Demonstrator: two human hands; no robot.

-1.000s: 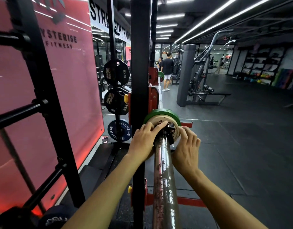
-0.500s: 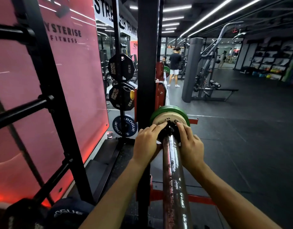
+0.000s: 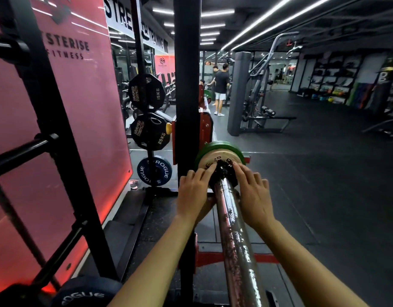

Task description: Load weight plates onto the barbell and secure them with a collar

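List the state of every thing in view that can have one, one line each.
Barbell sleeve: loaded, pointing at the camera.
Green plate: on the sleeve, innermost.
Tan plate: on the sleeve, against the green plate.
Collar: on the sleeve, against the tan plate; lock state cannot be told.
Left hand: fingers on the collar.
Right hand: fingers on the collar.
Storage-peg plates: hung, untouched.

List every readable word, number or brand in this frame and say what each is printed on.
"YSTERISE FITNESS", cut off at left: pink wall.
"STRE", then "TRAINING", partly hidden: overhead sign.
"HAMMER STRENGTH", "15KG": top black plate.
"HAMMER STRENGTH", "25KG": second black plate.
"ROGUE": blue plate.
"OGUE", cut off: dark plate at bottom left.
Lettering on the tan plate on the barbell: hidden by fingers, unreadable.
Far red poster: too small.
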